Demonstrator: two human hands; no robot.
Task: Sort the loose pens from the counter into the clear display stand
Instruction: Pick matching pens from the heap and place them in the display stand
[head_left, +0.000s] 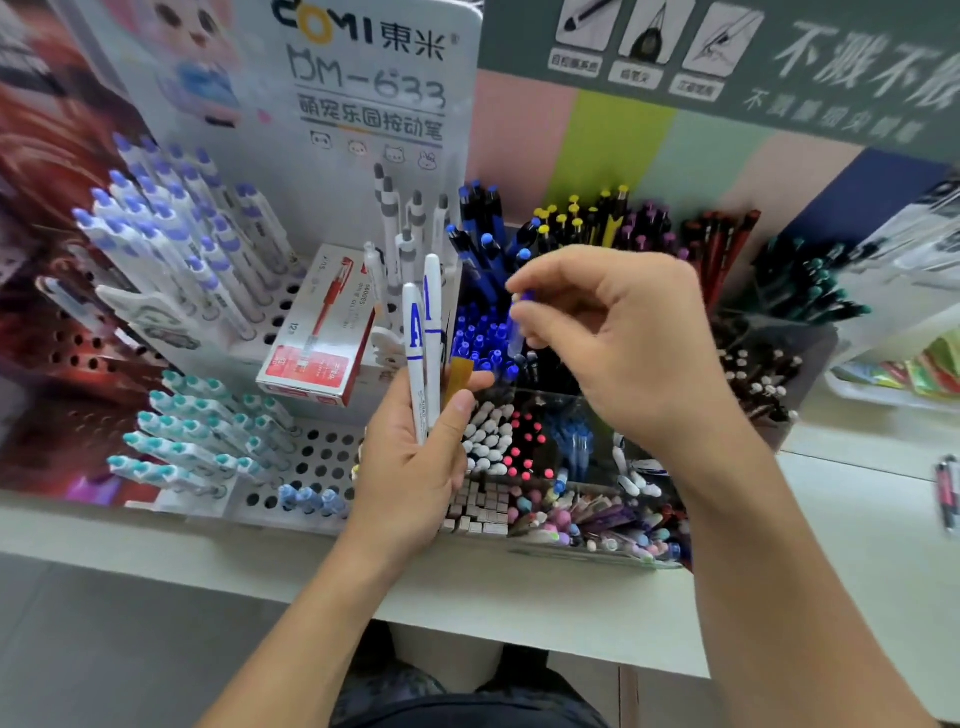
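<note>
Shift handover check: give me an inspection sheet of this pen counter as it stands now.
Surface: pale counter, bare along its front edge.
Job's things: two white pens upright; blue pen above the clear display stand.
Clutter: red pen box on the white perforated rack.
Grippers: left hand grips the white pens; right hand pinches the blue pen.
Cables: nothing seen.
Surroundings: striped pastel wall.

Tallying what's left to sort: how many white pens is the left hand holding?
2. Both white pens stand upright side by side in the left hand: the shorter-looking one on the left, the taller right beside it. Others may be hidden behind the fingers.
</note>
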